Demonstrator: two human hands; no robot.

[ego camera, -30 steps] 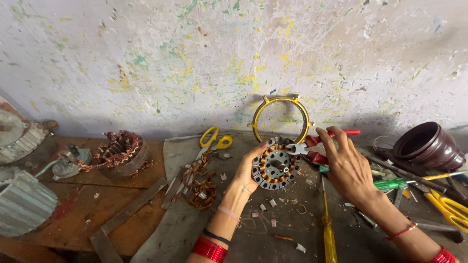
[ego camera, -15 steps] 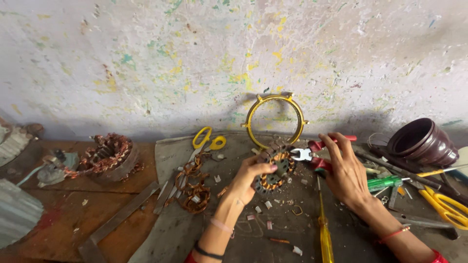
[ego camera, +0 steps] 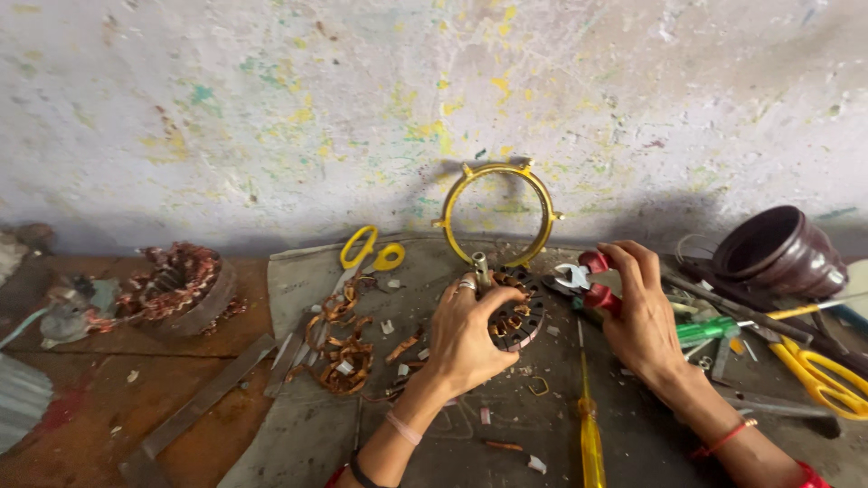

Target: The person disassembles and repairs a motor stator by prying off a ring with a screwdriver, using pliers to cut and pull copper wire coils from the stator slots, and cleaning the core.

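Item, lower left of the frame: a worn wooden bench (ego camera: 108, 389), and on it at mid left an old stator with burnt copper windings (ego camera: 176, 287), well apart from our hands; item, left of centre: yellow-handled scissors (ego camera: 369, 255) lying on a grey mat (ego camera: 298, 434), with a tangle of pulled copper wire (ego camera: 339, 348) just below them and bits of insulation scattered about; item, centre: our left hand (ego camera: 466, 339) closed around the stator core (ego camera: 517, 312), fingers wrapped over its near rim and holding it tilted on edge on the mat, a ring on one finger; item, upper centre: a yellow metal ring (ego camera: 497, 215) propped against the paint-flecked wall; item, right of centre: our right hand (ego camera: 637, 312) clasped on the red handles of cutting pliers (ego camera: 583, 282), the jaws pointed at the core's right edge and, as far as we can tell, slightly parted; item, lower centre right: a yellow screwdriver (ego camera: 589, 425) lying flat; item, far right: a dark brown pot (ego camera: 778, 253) on its side, and more yellow scissors (ego camera: 818, 375); risk, as we judge it: the pliers could slip off a stiff winding and nick the left fingers (ego camera: 484, 298) close beside them, or the tilted core could roll from our hold
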